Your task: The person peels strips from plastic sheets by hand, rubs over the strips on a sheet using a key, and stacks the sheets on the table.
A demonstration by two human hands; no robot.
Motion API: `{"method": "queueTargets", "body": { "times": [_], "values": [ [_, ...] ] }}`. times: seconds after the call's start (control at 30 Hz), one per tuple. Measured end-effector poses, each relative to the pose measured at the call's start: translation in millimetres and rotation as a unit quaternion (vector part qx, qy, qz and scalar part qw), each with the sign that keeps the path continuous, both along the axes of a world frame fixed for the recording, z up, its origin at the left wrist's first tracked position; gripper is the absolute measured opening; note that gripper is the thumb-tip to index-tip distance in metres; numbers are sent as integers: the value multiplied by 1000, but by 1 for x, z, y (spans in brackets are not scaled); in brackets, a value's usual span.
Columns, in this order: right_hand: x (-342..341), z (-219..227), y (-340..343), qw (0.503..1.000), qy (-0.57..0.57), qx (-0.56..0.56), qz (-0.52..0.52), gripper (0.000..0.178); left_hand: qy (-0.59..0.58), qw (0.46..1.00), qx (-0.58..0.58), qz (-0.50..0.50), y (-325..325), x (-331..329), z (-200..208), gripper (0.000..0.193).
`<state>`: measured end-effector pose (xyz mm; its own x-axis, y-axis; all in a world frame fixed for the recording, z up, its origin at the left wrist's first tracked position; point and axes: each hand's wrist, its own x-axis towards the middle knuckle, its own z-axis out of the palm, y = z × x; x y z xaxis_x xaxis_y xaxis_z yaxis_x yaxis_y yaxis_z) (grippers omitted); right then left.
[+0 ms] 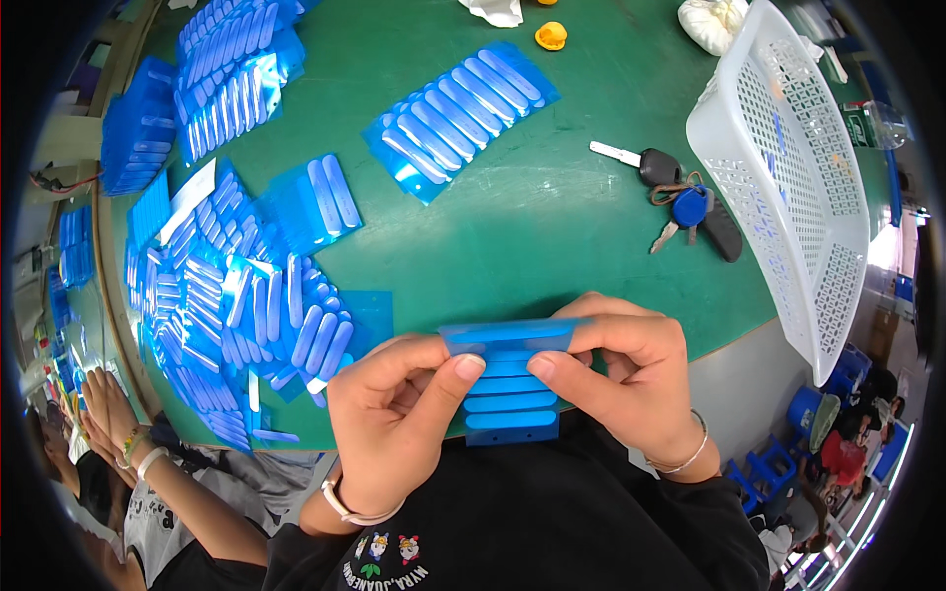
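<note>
Between my two hands, close to my body at the table's front edge, is a blue film sheet (510, 403) bearing a row of long rounded blue strips. My left hand (389, 419) pinches its left side, thumb on top and fingers behind. On the opposite side my right hand (631, 379) grips it the same way. The sheet's upper part bends over near my thumbs, and my fingertips behind it are hidden. Left of my left hand lies a heap of similar blue strip sheets (202, 315), loosely piled.
On the green table (473, 236) are another strip sheet (461, 120), a bunch of keys (690, 205) and a small yellow lump (551, 36). A white perforated basket (724, 148) overhangs the right edge. At the lower left, a co-worker's hands (110, 414) are near the table.
</note>
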<state>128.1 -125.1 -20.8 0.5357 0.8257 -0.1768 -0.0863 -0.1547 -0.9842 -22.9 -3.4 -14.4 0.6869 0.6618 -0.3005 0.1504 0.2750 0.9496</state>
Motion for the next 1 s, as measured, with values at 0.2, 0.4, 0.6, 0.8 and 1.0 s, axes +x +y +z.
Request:
{"method": "queueTargets", "body": {
  "times": [0.2, 0.4, 0.6, 0.8, 1.0],
  "values": [
    [0, 6, 1, 1000, 13, 5, 3, 11, -17, 991, -121, 46, -3, 9, -2, 7],
    [9, 2, -3, 996, -35, 65, 47, 16, -55, 976, -204, 63, -3, 11, -5, 12],
    [10, 2, -7, 981, 162, 101, 25, 20, -48, 979, -188, 68, -5, 17, 5, 12],
    [8, -1, -11, 990, 110, 83, -9, 18, -36, 991, -131, 21, -5, 6, 0, 13],
    [5, 4, -10, 981, 160, 85, -64, 9, -22, 994, -93, 49, -10, 14, 2, 23]
  ]
}}
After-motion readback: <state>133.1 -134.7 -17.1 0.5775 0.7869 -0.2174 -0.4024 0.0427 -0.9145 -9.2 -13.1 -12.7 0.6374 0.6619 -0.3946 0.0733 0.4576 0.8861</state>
